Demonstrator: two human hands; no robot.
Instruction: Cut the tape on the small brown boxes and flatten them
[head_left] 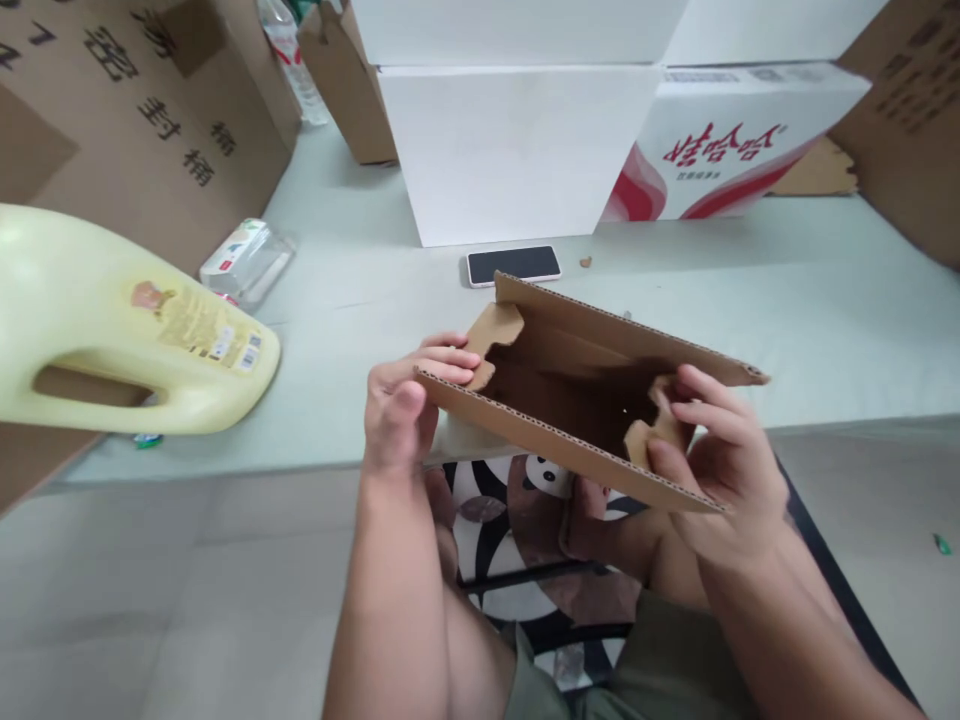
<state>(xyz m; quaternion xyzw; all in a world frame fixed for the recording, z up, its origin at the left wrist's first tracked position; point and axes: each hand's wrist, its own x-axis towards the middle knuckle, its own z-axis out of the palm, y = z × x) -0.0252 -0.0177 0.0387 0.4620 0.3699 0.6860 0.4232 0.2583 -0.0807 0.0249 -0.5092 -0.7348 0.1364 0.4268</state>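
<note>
A small brown cardboard box point(559, 443), its top open, is held tilted above my lap, close to the table's front edge. My left hand point(401, 405) grips its left end, fingers over the small end flap point(495, 328) and thumb outside. At the opposite end my right hand point(731, 455) is closed on the other small flap point(643, 440), with fingers bent over the box's edge. The two long side panels stand up, and the inside is in shadow, so the bottom is hard to make out.
On the pale green table point(360, 290) lie a phone point(514, 265) and a clear plastic pack point(251, 262). White cartons point(510, 150) stand behind. At left are a yellow jug point(97, 310), a large carton point(150, 110), a water bottle point(294, 65) and a brown box point(349, 90).
</note>
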